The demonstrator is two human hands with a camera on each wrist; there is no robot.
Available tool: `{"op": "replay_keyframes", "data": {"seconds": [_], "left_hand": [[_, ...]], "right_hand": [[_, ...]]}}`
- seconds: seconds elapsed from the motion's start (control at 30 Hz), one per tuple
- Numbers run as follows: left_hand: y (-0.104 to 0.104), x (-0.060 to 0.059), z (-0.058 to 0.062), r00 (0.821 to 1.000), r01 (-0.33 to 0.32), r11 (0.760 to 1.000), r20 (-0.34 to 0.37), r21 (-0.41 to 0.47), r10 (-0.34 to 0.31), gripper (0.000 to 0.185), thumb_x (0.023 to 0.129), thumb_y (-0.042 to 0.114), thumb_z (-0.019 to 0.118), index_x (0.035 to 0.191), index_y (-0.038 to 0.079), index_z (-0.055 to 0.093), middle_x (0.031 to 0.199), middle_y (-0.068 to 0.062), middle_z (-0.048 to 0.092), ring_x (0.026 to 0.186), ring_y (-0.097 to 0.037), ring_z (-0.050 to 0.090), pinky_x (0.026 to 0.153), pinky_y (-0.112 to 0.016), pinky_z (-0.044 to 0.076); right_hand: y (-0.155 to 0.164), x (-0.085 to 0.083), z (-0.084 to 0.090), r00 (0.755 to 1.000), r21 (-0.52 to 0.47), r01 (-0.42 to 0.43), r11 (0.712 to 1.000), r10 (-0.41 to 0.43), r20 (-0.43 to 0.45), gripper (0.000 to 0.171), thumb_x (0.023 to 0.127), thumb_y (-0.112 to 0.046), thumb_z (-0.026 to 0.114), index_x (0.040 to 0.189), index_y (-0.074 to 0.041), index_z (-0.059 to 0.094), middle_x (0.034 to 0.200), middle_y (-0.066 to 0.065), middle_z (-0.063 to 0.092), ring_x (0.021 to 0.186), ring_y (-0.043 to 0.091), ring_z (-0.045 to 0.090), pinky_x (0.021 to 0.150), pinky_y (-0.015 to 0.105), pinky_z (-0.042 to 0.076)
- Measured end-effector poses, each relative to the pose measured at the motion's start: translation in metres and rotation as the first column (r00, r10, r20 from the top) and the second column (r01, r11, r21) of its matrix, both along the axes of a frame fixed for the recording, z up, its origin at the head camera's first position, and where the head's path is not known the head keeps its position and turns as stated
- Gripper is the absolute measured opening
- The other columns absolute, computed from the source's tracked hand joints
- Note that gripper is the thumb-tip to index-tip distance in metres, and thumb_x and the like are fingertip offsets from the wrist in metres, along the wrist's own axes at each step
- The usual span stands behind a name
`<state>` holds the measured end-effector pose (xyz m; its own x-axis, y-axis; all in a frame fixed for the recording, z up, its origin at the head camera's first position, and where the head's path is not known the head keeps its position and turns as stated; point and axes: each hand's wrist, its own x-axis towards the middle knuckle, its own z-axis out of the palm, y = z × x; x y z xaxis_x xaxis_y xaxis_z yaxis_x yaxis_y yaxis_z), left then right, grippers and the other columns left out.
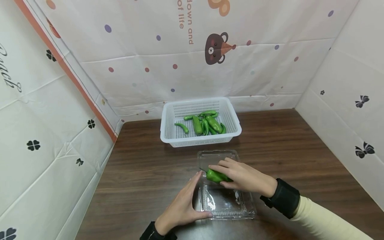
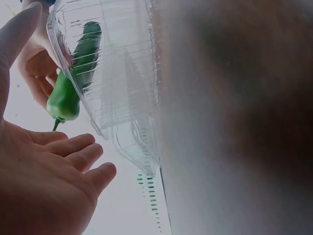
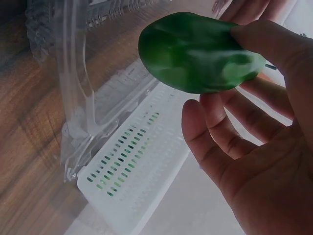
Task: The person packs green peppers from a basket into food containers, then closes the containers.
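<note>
my right hand [image 1: 244, 178] pinches a green pepper [image 1: 217, 176] over the open clear box [image 1: 225, 203] on the worktop [image 1: 144, 173], while my left hand [image 1: 183, 205], fingers straight, rests against the box's left edge, just beside the pepper.

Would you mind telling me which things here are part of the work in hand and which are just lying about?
In use:
- pepper, held by the right hand
- clear box, steadied by the left hand
- white basket of more peppers

Lying about:
- nothing else on the wooden table
</note>
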<state>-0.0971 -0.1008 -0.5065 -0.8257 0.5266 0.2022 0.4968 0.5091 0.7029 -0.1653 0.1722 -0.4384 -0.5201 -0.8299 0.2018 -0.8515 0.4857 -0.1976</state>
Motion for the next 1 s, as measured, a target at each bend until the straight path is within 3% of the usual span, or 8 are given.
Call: {"op": "replay_keyframes", "data": {"seconds": [0.37, 0.67, 1.0], "left_hand": [[-0.002, 0.002, -0.001, 1.000, 0.001, 1.000, -0.016, -0.029, -0.001, 0.125, 0.076, 0.059, 0.086, 0.164, 0.004, 0.017, 0.167, -0.020, 0.024, 0.152, -0.031, 0.027, 0.119, -0.054, 0.032], [-0.002, -0.001, -0.004, 1.000, 0.009, 1.000, -0.007, 0.017, -0.009, 0.137, 0.072, 0.053, 0.091, 0.166, 0.017, -0.002, 0.170, -0.004, 0.016, 0.153, -0.027, 0.026, 0.120, -0.050, 0.030], [0.000, 0.000, -0.005, 0.999, 0.008, 1.000, -0.040, 0.005, -0.008, 0.136, 0.072, 0.054, 0.090, 0.166, 0.016, -0.001, 0.168, -0.014, 0.025, 0.151, -0.028, 0.032, 0.117, -0.051, 0.036]], "right_hand": [[-0.002, 0.004, -0.010, 1.000, 0.027, -0.016, 1.000, 0.017, -0.021, 0.064, 0.090, -0.024, 0.081, 0.147, -0.008, 0.056, 0.118, 0.000, 0.063, 0.099, 0.012, 0.055, 0.077, 0.027, 0.055], [-0.002, 0.009, -0.019, 0.999, 0.049, -0.015, 0.999, 0.016, -0.038, 0.065, 0.088, -0.023, 0.083, 0.145, -0.007, 0.056, 0.119, 0.002, 0.064, 0.103, 0.015, 0.060, 0.080, 0.030, 0.058], [-0.006, 0.016, -0.026, 0.986, 0.103, -0.015, 0.995, 0.032, -0.165, 0.062, 0.084, -0.024, 0.087, 0.138, -0.008, 0.063, 0.110, 0.001, 0.066, 0.098, 0.015, 0.061, 0.078, 0.030, 0.058]]}}
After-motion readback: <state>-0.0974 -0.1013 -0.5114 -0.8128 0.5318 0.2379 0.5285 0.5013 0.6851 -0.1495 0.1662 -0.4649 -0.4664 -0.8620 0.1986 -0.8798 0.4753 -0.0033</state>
